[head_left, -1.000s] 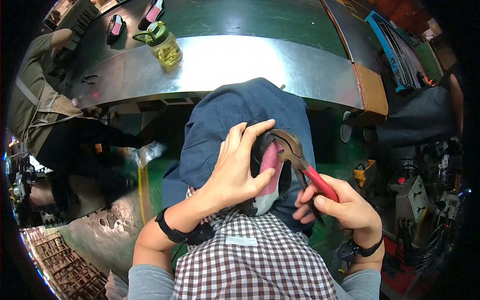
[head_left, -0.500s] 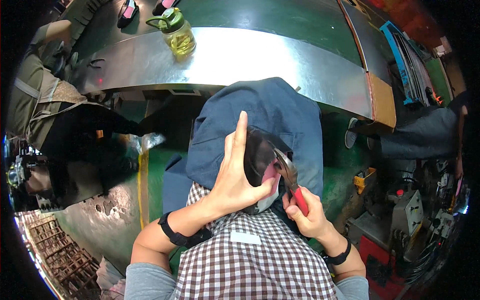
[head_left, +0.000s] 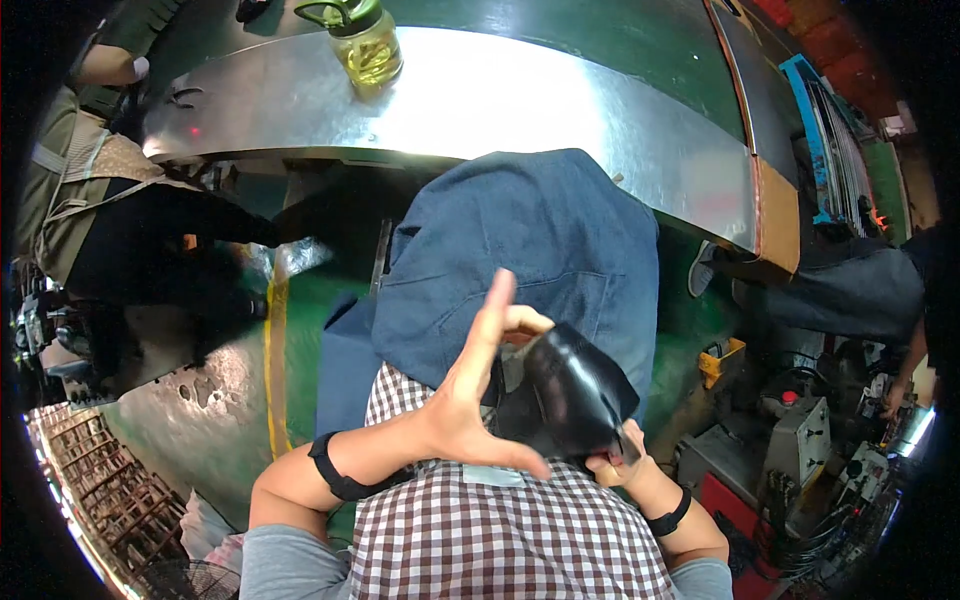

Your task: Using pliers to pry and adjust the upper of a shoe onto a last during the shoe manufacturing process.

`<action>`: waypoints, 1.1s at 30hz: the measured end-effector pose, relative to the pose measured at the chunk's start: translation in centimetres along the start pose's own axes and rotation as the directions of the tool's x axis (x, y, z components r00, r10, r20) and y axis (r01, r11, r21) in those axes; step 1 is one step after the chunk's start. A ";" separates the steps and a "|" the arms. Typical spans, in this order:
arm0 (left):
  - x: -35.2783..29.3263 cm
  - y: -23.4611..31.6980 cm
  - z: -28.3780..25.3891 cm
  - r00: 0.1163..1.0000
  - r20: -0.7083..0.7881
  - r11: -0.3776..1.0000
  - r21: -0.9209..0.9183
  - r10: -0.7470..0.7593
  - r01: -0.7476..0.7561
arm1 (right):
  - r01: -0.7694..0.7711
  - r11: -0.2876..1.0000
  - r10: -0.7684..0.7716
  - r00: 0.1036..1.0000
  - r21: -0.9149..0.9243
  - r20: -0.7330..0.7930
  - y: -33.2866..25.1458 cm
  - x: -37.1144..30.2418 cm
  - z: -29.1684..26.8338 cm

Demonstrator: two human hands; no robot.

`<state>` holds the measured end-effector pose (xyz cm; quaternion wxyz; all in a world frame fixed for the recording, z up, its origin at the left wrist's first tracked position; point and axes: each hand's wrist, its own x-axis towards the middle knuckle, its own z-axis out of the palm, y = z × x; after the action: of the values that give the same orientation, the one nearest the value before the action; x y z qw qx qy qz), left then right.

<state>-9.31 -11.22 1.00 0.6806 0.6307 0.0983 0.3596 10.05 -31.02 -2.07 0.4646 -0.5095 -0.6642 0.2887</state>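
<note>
A black leather shoe upper, its smooth, shiny side facing up, is tilted between my hands above my lap. My left hand is at its left side, slightly blurred, with thumb and forefinger stretched wide apart. Other fingers of that hand reach the far edge of the upper. At the near right edge, my right hand is closed and partly hidden by the upper. A small metal part of the pincers shows beside it; their red handles are out of sight.
A metal-edged bench with a green top crosses ahead, carrying a green-lidded bottle. Blue cloth covers my lap over a checked apron. Another person is at left. A grey control box stands at right.
The shoe upper has turned over, from its pink inner side to its black outside, and moved nearer and right. My left thumb has come off the pink part. The pincers are now mostly hidden.
</note>
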 end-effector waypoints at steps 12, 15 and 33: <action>2.5 0.4 -1.0 0.979 0.080 0.949 0.271 -0.188 0.160 | -0.432 0.827 0.391 0.902 0.359 0.183 -3.8 1.2 -2.4; 2.6 0.2 -1.4 0.935 0.023 0.933 0.084 -0.353 0.350 | -0.696 0.547 0.520 0.718 0.466 0.462 -6.2 4.2 -5.5; 1.4 0.5 -0.4 0.963 -0.062 0.956 0.117 -0.263 0.268 | -0.416 0.891 0.416 0.908 0.180 0.039 -4.8 4.0 -0.7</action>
<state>-8.71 -10.13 1.82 0.6798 0.6445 0.2196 0.2724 8.54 -28.82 3.63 0.4372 -0.5947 -0.5102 0.4414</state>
